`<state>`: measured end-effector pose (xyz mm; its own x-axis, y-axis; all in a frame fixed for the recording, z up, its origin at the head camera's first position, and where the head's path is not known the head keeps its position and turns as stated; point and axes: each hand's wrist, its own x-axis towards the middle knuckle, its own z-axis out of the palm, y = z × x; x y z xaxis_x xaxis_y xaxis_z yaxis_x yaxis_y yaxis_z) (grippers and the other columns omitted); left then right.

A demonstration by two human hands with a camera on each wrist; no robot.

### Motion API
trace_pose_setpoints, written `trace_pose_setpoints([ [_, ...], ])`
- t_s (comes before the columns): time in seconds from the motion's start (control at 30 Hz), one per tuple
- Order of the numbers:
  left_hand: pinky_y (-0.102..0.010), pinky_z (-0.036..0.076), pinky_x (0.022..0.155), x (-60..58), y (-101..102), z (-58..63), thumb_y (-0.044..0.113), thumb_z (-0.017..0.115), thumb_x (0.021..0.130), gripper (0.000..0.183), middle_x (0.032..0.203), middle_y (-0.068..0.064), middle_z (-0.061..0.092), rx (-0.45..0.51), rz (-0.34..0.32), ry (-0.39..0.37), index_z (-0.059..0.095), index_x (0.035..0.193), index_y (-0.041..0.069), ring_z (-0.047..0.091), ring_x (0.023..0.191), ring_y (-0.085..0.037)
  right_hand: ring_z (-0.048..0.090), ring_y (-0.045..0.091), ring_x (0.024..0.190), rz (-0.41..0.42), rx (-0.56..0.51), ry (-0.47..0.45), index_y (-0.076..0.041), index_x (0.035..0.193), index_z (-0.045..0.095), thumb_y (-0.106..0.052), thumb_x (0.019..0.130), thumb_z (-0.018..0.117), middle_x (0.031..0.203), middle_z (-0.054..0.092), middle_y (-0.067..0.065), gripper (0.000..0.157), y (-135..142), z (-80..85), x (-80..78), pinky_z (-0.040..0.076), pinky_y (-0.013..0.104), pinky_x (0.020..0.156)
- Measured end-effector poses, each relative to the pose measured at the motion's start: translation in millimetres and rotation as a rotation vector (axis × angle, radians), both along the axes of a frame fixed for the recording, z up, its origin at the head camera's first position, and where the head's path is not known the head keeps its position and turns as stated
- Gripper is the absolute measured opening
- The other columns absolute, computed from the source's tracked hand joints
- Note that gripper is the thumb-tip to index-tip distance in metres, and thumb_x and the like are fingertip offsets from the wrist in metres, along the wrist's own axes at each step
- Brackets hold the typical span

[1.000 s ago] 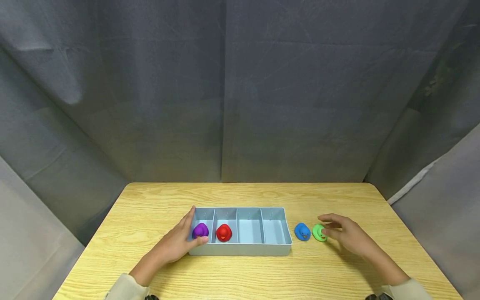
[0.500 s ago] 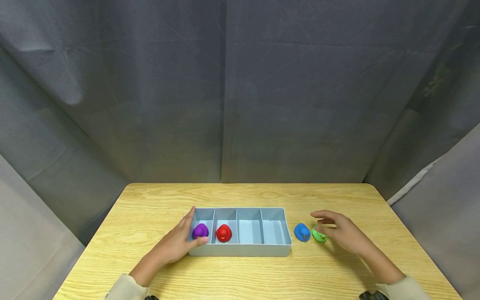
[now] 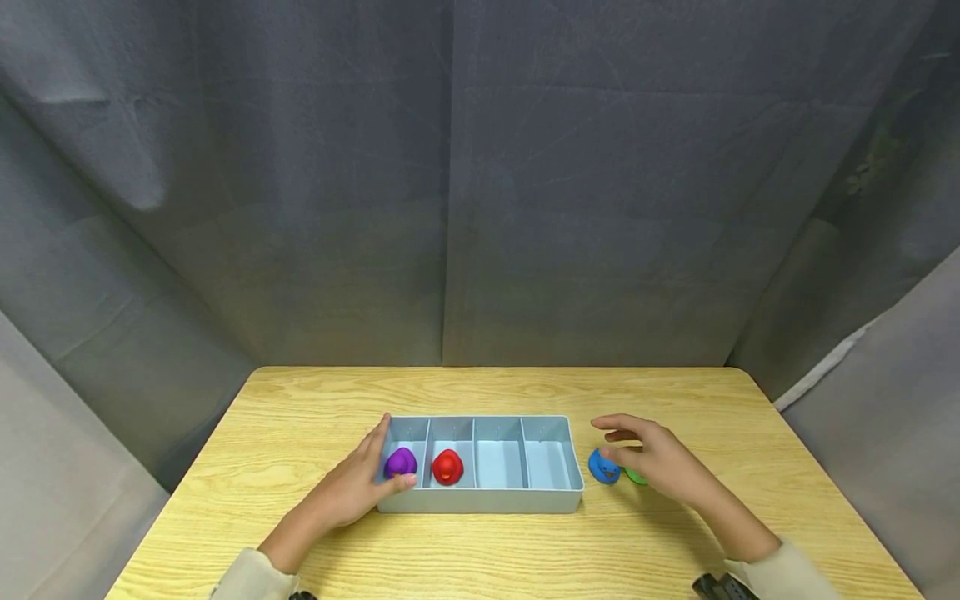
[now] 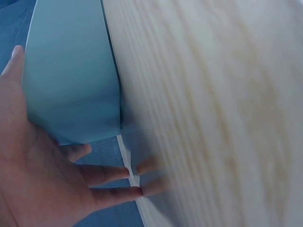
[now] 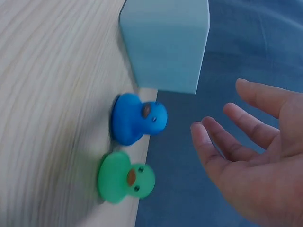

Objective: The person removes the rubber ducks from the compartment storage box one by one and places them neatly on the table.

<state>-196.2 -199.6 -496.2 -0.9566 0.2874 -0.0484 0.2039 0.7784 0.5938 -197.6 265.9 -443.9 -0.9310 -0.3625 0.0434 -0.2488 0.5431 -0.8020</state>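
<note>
My left hand (image 3: 352,487) rests against the left end of a light blue divided box (image 3: 480,500), thumb at the front rim. In the left wrist view its fingers (image 4: 111,195) stretch out straight past the box's end wall. A purple rubber duck (image 3: 401,462) and a red rubber duck (image 3: 447,467) sit in the two left compartments. My right hand (image 3: 656,457) hovers over a blue rubber duck (image 5: 132,119) with relaxed fingers and holds nothing. Behind the blue duck, partly hidden by that hand in the head view, is a green rubber duck (image 5: 118,178).
Both loose ducks are on the wooden table (image 3: 480,558), just right of the box. Grey curtains (image 3: 585,208) hang beyond the table's far edge and along both sides.
My right hand has moved left from above the green duck to above the blue one. The left hand, box and ducks have stayed in place.
</note>
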Motion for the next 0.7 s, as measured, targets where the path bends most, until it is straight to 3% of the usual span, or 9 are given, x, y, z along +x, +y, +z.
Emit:
trace_pose_setpoints([
  [0.4,-0.066,0.027,0.118,-0.2,-1,-1.3,0.067,0.062,0.093,0.11,0.172,-0.016,0.011,-0.002,-0.002,0.004,-0.003,0.167,0.018,0.022,0.154,-0.043,0.057,0.042,0.13,0.054,-0.057,-0.004,-0.005,0.142,0.06,-0.019,0.102,0.068,0.146,0.057,0.018,0.043,-27,6.8,-2.5,0.055,0.045,0.101],
  [0.7,-0.067,0.027,0.118,-1.2,-1,-1.8,0.067,0.063,0.093,0.111,0.173,-0.015,0.01,-0.001,-0.002,0.001,-0.003,0.167,0.018,0.022,0.154,-0.043,0.056,0.046,0.127,0.096,-0.078,0.008,-0.005,0.138,0.062,-0.018,0.101,0.069,0.143,0.058,0.022,0.04,-45,6.9,-5.5,0.056,0.037,0.098],
])
